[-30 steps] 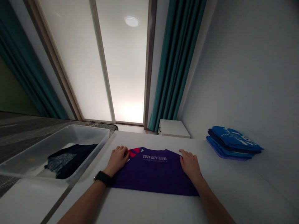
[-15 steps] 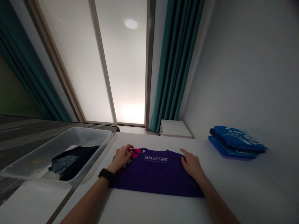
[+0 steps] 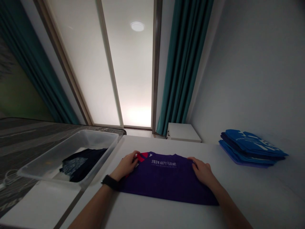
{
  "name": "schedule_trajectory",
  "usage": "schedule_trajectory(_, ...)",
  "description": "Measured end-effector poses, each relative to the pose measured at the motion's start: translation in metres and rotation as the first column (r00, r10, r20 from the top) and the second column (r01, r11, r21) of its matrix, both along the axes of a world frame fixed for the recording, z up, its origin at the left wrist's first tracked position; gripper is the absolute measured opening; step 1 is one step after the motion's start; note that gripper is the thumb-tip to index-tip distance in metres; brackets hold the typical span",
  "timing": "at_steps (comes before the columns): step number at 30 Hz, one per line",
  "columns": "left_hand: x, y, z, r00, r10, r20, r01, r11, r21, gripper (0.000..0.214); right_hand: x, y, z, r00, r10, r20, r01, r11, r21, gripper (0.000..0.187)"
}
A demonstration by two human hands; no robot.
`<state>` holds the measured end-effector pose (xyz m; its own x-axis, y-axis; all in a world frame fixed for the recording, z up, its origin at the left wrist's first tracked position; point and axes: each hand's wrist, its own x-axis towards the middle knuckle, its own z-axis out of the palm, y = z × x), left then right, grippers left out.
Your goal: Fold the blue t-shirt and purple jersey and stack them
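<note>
Purple tee (image 3: 166,181), L hand (image 3: 125,165)/R hand (image 3: 202,171) on edges

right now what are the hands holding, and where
The left hand and right hand lie on the side edges of the purple T-shirt; any grip cannot be told.

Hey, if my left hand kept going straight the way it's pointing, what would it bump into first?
The red collar of the purple T-shirt, just ahead of your left hand; the hand looks to be at its edge already, though depth is hard to judge from here.
</note>
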<state>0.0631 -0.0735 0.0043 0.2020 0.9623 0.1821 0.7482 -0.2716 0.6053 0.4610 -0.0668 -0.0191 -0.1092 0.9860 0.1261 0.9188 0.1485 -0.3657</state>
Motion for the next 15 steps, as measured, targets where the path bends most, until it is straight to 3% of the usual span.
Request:
schedule_trajectory(9,-0.005,0.003,0.017,0.967,-0.014,0.255,0.073,0.971,-0.226,0.033,0.016,0.006,-0.001,0.962,0.102,-0.252,-0.125,0.989,-0.076,0.041)
schedule_trajectory(15,0.002,0.001,0.02,0.946,0.025,0.322,0.057,0.968,-0.244,0.033,0.012,0.003,-0.001,0.985,0.093,-0.146,-0.099,0.995,-0.033,0.043)
